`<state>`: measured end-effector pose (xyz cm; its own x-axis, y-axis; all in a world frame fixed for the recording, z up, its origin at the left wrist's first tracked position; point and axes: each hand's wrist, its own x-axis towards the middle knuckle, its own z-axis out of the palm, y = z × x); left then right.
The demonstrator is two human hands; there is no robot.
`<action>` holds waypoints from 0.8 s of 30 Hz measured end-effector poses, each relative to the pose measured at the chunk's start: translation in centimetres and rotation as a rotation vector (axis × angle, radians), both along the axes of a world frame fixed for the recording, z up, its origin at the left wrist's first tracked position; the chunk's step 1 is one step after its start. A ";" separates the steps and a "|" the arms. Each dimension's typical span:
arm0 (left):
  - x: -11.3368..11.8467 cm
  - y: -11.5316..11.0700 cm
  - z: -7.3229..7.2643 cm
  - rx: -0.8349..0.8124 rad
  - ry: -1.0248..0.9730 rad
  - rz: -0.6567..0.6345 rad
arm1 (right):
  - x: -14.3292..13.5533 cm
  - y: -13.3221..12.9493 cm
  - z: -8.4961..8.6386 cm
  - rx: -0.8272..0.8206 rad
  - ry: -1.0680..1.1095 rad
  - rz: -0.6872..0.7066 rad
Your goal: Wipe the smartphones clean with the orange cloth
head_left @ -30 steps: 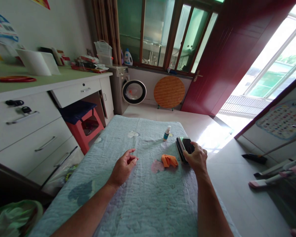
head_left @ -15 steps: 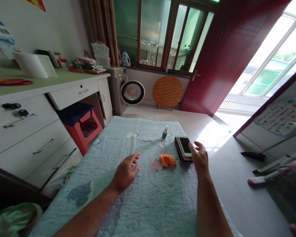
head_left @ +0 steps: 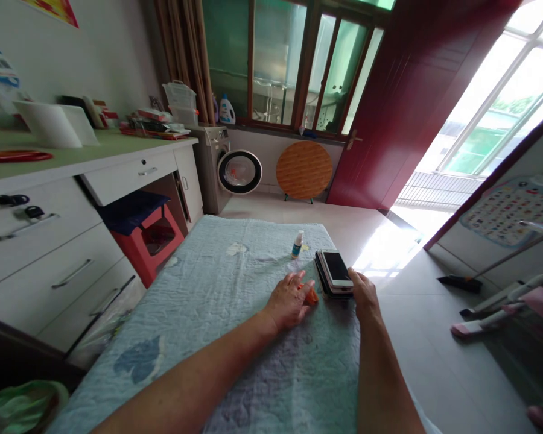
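Observation:
My left hand (head_left: 290, 300) lies over a crumpled orange cloth (head_left: 314, 295), its fingers curled onto it; much of the cloth is hidden beneath the palm. At the right edge of a stack of smartphones, my right hand (head_left: 364, 293) pinches the corner of the top one, a white smartphone (head_left: 336, 267) with a dark screen. Its fingertips are partly hidden behind the phone. Several dark and light phones (head_left: 324, 282) lie under it. Just beyond the cloth stands a small spray bottle (head_left: 297, 245) with a white cap and a blue label.
A pale blue quilted cover (head_left: 199, 301) spreads under everything. To the left are white drawers (head_left: 85, 265) and a red stool (head_left: 151, 241). Further back are a washing machine with its door (head_left: 239, 172) open and a round wooden tabletop (head_left: 304, 170). A broom (head_left: 461, 282) lies at right.
My left hand has moved right, from bare quilt onto the orange cloth. My right hand has closed on the edge of the top smartphone. The view has shifted slightly.

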<state>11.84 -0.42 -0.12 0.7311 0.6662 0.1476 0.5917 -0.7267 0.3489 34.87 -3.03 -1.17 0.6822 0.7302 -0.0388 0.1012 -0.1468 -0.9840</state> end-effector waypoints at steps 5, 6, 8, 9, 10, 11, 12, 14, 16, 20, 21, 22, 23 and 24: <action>0.6 2.6 -0.3 -0.041 0.041 0.098 | 0.1 0.0 -0.1 -0.036 -0.014 0.060; 0.4 3.1 -0.3 -0.045 0.039 0.132 | 0.1 0.1 -0.2 -0.045 -0.025 0.065; -0.1 3.9 -0.2 -0.049 0.033 0.200 | 0.4 0.2 -0.3 -0.067 -0.043 0.081; -0.3 4.1 0.0 -0.050 0.029 0.231 | 0.5 0.2 -0.4 -0.080 -0.047 0.092; -0.4 4.1 0.2 -0.044 0.021 0.261 | 0.7 0.3 -0.4 -0.094 -0.050 0.105; -0.4 3.8 0.5 -0.028 0.007 0.296 | 0.8 0.5 -0.5 -0.108 -0.054 0.117; -0.2 3.5 0.8 -0.001 -0.023 0.329 | 0.9 0.6 -0.6 -0.120 -0.060 0.127; 0.6 2.3 1.4 0.025 -0.219 0.303 | 1.0 0.8 -0.8 -0.136 -0.072 0.136; 1.9 1.2 1.7 -0.141 -0.442 0.163 | 1.0 1.0 -0.8 -0.137 -0.079 0.140; 4.9 0.1 1.3 -0.917 -0.743 0.264 | 0.7 1.1 -0.6 -0.133 -0.072 0.164; 5.6 0.1 1.0 -0.965 -0.749 0.299 | 0.6 1.1 -0.5 -0.134 -0.072 0.170; 6.1 0.2 0.9 -1.013 -0.759 0.332 | 0.5 1.1 -0.4 -0.137 -0.075 0.175; 6.6 0.3 0.7 -1.059 -0.776 0.363 | 0.4 1.0 -0.4 -0.141 -0.083 0.177; 7.0 0.5 0.7 -1.110 -0.799 0.377 | 0.3 1.0 -0.3 -0.144 -0.096 0.178</action>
